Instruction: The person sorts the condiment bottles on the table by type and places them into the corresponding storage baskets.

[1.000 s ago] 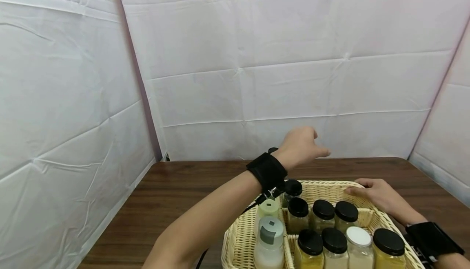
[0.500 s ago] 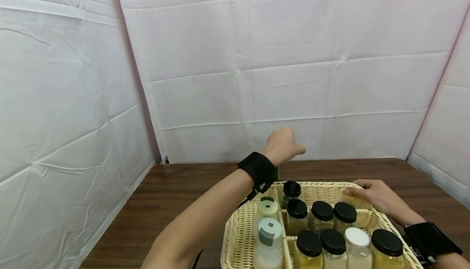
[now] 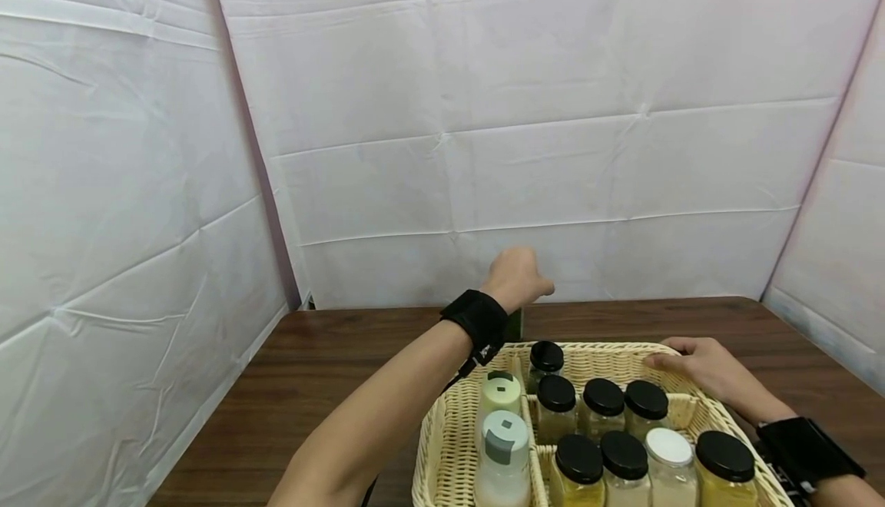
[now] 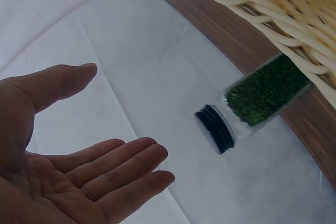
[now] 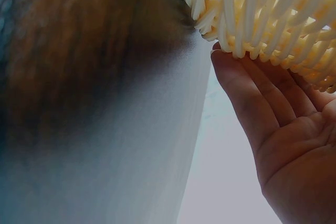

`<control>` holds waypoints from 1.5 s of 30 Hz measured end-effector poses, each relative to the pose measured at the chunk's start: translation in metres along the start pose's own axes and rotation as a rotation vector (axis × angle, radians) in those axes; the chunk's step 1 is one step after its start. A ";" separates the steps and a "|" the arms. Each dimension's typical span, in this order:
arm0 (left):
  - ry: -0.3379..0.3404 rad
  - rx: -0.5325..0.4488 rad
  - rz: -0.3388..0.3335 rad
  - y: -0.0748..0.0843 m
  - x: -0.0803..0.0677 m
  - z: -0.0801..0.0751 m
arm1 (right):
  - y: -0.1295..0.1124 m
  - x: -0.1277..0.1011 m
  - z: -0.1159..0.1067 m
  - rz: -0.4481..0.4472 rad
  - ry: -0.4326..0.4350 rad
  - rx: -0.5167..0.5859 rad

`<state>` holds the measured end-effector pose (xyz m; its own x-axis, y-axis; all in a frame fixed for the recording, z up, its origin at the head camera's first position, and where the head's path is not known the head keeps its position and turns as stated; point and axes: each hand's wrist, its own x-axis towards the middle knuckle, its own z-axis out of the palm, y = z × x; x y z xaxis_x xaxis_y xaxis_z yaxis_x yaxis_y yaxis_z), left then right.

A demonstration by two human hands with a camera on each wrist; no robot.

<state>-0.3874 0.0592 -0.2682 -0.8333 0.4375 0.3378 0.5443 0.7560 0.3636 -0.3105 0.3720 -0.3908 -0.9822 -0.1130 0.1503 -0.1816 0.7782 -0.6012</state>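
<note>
My left hand (image 3: 517,280) is held out past the far side of the wicker basket (image 3: 439,445). Its fingers are spread and slightly bent, with nothing in the palm in the left wrist view. Near the fingertips stands a clear jar of green dried flakes (image 4: 268,94) with a black lid, just outside the basket's wall; in the head view my wrist hides most of it. My right hand (image 3: 712,376) grips the basket's far right corner, thumb over the rim and fingers against the outer wall, as the right wrist view shows.
Inside the basket, two squeeze bottles (image 3: 503,453) stand in the left compartment. Several black-lidded jars (image 3: 579,465) and a white-lidded jar (image 3: 671,465) fill the other compartments. The brown wooden table (image 3: 332,369) ends at white cloth walls (image 3: 539,123).
My left hand has moved left and slightly down behind the basket, uncovering part of the green jar beside my wrist. My right hand keeps its hold on the basket.
</note>
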 end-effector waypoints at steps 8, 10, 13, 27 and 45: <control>0.001 0.033 -0.037 -0.009 0.002 0.008 | -0.001 -0.001 0.001 0.004 -0.002 0.003; 0.002 0.035 -0.044 -0.011 0.003 0.010 | -0.001 -0.001 0.001 0.002 0.000 0.004; 0.008 0.036 -0.054 -0.014 0.004 0.012 | -0.002 -0.002 0.001 -0.004 0.004 0.010; 0.034 0.110 -0.125 -0.030 0.009 0.027 | -0.005 -0.003 0.003 -0.014 0.017 -0.005; 0.062 0.107 -0.166 -0.036 0.008 0.042 | -0.006 -0.005 0.004 -0.017 0.025 0.013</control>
<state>-0.4179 0.0556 -0.3147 -0.9014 0.2744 0.3349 0.3839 0.8642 0.3252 -0.3049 0.3653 -0.3909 -0.9774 -0.1105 0.1802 -0.1991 0.7681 -0.6086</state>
